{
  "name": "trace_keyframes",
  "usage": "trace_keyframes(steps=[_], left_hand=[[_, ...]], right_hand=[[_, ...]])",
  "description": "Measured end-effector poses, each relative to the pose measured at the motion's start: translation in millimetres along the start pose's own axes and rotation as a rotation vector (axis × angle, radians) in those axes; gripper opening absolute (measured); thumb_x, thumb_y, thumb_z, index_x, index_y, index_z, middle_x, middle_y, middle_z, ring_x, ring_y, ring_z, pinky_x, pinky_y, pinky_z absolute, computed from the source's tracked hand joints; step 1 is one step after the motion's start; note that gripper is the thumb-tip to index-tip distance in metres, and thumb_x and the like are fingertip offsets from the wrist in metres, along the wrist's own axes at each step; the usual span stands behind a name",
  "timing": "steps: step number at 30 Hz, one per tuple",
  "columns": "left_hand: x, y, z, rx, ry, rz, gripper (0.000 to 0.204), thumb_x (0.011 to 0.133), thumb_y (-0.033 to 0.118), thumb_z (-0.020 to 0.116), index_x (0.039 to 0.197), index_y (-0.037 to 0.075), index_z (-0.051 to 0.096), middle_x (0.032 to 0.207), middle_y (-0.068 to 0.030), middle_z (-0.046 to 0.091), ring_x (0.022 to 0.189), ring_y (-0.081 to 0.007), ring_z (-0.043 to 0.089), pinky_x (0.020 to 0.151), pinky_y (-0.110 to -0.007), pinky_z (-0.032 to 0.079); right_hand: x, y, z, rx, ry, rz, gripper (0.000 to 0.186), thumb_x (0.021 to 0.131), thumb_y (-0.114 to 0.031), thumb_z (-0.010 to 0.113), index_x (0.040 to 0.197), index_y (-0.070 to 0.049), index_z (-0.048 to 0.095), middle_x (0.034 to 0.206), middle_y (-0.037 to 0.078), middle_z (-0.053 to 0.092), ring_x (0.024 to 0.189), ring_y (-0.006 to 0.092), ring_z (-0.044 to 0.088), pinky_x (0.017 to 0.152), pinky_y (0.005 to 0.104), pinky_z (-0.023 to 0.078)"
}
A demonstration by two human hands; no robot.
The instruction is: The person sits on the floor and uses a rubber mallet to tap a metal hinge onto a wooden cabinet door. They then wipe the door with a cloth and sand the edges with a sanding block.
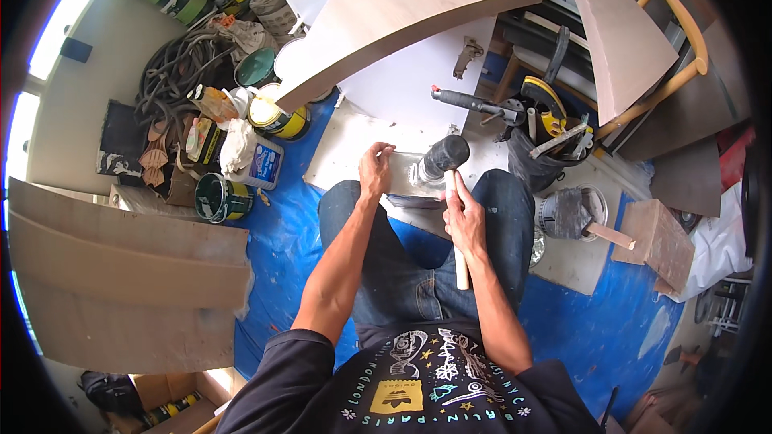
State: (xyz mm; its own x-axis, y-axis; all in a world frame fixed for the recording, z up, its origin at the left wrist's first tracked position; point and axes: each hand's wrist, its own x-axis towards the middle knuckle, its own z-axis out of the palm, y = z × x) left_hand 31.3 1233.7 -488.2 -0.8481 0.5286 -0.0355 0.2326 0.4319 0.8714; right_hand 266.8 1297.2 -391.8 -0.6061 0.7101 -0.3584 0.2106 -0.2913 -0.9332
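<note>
My right hand is wrapped round the pale wooden handle of a rubber mallet. The mallet's black head is over a greyish, see-through-looking flat piece between my knees; whether they touch, I cannot tell. At the left side of that piece is my left hand, its fingers closed with the fingertips pressed together. What they grip, if anything, is too small to make out. Under the flat piece lies a dusty white board, and part of the piece is hidden behind the mallet head.
A large curved board juts out ahead. Paint tubs and a white bottle stand left, near coiled hoses. To the right are a tool-filled black bucket and another mallet on a tin. Blue sheeting covers the floor.
</note>
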Motion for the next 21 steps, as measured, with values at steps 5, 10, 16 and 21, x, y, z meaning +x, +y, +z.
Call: trace_keyframes(steps=[5,10,16,21], left_hand=[[4,-16,0,-0.416,0.028,-0.028,0.022,0.099,0.016,0.067,0.099,-0.005,0.073,0.096,-0.0100,0.076,0.092,-0.0144,0.068,0.083,-0.031,0.053],[8,-12,5,-0.467,-0.016,0.012,0.013,0.096,0.011,0.072,0.091,-0.001,0.069,0.091,-0.0067,0.074,0.089,-0.0117,0.067,0.081,-0.027,0.053],[18,-8,-2,-0.689,0.092,-0.161,0.016,0.101,0.019,0.068,0.105,0.003,0.067,0.111,-0.0088,0.074,0.111,-0.0190,0.068,0.100,-0.039,0.051],[28,-33,-23,-1.170,0.280,-0.352,0.018,0.105,0.023,0.050,0.098,0.009,0.059,0.087,-0.0042,0.063,0.082,-0.0170,0.060,0.074,-0.036,0.050]], right_hand=[[-12,-2,-8,0.061,-0.022,0.036,0.051,0.109,-0.023,0.053,0.158,-0.017,0.042,0.100,0.002,0.065,0.057,0.0031,0.047,0.044,0.0213,0.042],[-17,-3,-12,0.069,-0.030,0.063,0.051,0.109,-0.027,0.054,0.158,-0.016,0.042,0.103,0.002,0.062,0.059,0.0031,0.047,0.044,0.0193,0.041],[-22,-1,-17,0.064,-0.026,0.072,0.051,0.109,-0.027,0.054,0.158,-0.016,0.042,0.104,0.002,0.061,0.060,0.0036,0.047,0.045,0.0194,0.042],[-33,-8,-24,0.119,-0.049,0.110,0.051,0.109,-0.026,0.054,0.158,-0.016,0.043,0.105,0.003,0.060,0.061,0.0042,0.047,0.046,0.0188,0.041]])
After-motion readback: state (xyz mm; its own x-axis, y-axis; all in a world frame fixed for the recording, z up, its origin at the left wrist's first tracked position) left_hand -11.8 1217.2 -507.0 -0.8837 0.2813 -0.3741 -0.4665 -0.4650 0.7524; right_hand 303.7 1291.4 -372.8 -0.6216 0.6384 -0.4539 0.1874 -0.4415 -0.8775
